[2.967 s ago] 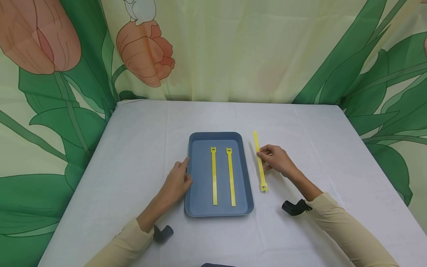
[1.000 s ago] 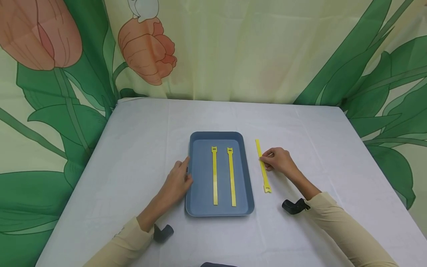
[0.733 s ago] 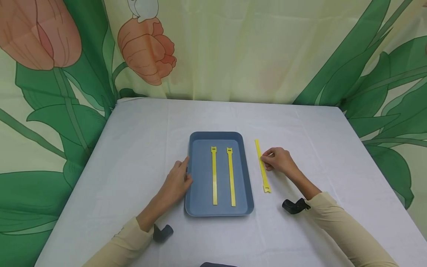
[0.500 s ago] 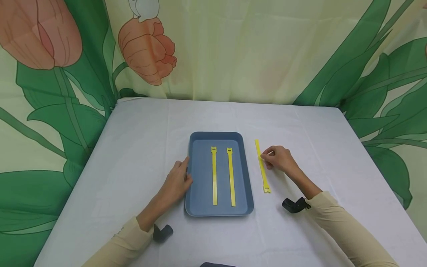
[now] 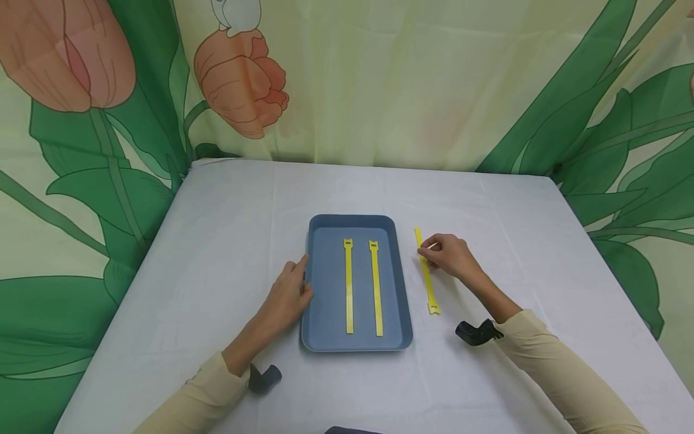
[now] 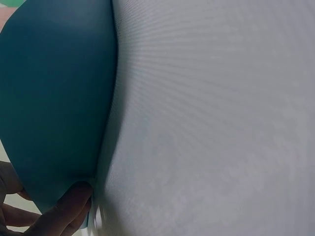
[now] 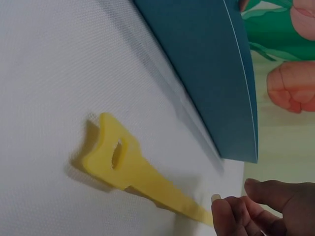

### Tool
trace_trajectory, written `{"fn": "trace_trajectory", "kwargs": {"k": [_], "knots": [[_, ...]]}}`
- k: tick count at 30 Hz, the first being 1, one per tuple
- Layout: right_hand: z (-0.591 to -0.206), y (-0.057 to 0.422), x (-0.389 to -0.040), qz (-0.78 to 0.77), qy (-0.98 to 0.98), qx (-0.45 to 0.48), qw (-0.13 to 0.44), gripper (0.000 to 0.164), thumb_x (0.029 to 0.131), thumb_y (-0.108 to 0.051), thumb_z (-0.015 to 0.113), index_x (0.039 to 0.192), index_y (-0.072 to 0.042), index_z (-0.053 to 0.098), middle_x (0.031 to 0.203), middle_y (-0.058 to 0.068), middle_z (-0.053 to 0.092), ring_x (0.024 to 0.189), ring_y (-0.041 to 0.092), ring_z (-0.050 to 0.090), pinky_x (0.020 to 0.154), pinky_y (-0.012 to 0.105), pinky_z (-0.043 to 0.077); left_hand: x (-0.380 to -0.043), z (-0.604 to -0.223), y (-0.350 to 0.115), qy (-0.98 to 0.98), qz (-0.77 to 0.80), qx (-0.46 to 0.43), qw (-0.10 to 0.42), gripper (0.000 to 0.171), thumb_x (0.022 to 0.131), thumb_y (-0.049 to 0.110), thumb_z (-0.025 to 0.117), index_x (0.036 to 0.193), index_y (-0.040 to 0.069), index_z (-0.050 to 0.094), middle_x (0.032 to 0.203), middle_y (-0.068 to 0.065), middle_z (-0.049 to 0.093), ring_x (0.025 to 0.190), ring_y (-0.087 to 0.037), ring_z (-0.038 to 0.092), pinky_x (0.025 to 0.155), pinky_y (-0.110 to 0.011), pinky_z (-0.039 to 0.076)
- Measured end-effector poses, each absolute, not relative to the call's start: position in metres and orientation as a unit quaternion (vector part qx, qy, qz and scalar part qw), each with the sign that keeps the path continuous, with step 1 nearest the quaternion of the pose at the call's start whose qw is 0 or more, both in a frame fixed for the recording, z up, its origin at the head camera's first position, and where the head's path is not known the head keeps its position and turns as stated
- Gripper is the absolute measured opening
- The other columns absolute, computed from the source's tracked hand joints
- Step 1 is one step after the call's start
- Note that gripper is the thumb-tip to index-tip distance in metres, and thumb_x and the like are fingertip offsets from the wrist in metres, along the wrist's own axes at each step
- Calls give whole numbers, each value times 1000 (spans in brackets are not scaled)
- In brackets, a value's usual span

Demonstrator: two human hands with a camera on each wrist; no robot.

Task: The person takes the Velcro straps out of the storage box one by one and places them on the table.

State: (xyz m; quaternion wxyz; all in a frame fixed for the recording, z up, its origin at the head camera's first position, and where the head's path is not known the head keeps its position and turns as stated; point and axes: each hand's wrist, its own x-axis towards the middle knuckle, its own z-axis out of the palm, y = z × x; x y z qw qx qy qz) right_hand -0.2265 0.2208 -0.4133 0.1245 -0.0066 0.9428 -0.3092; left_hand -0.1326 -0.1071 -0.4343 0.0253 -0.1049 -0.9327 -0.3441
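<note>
A blue-grey tray (image 5: 360, 342) lies in mid-table with two yellow hook-and-loop cable ties (image 5: 349, 289) side by side in it, slotted heads at the far end. My left hand (image 5: 284, 298) grips the tray's left rim, thumb over the edge and fingers along the outer wall (image 6: 64, 108). Right of the tray, a third yellow cable tie (image 5: 430, 292) lies on the white cloth, its slotted head (image 7: 115, 152) toward me. Over its middle hovers my right hand (image 5: 450, 256), thumb and fingertips apart with nothing between them.
A white cloth covers the table (image 5: 233, 217). Behind hangs a curtain (image 5: 374, 84) printed with tulips and leaves. Black devices (image 5: 477, 333) sit at both wrists. A dark object (image 5: 352, 430) shows at the front edge.
My right hand lowered the third cable tie onto the cloth, let go of it and shifted slightly up and left. The left hand and tray have stayed in place.
</note>
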Motion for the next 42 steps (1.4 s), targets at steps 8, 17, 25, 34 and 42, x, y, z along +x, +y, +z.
{"fn": "trace_trajectory", "kwargs": {"k": [8,17,25,34,42], "knots": [[-405,214,-224,-327,937,-28,121,30,89,-17,65,107,6,61,85,15,67,67,20,65,66,35,54,-132,-433,-107,-933,-347,-99,12,58,85,-1,57,138,-12,35,97,-15,51,70,-15,47,57,-25,45],[-396,211,-224,-332,936,-28,118,29,90,-18,64,108,4,61,91,17,67,69,19,65,70,38,54,-133,-432,-107,-933,-347,-98,9,58,85,-1,57,138,-12,35,96,-14,50,70,-15,47,57,-24,45],[-393,204,-224,-338,932,-42,120,28,90,-19,63,109,1,62,91,17,67,70,19,64,70,37,54,-133,-433,-107,-934,-344,-99,13,58,84,-2,57,137,-13,36,95,-14,50,69,-14,47,56,-24,45],[-390,190,-219,-342,929,-110,87,25,89,-20,65,107,-2,64,85,12,68,70,22,64,66,34,52,-133,-433,-106,-935,-343,-95,8,58,84,-1,58,137,-12,36,95,-14,50,69,-14,47,56,-24,45],[-385,183,-217,-357,920,-144,74,26,88,-19,67,108,-2,64,84,9,68,74,28,66,69,37,50,-133,-433,-106,-935,-342,-97,10,59,84,-1,58,138,-12,36,96,-14,50,70,-14,47,56,-24,45]]}}
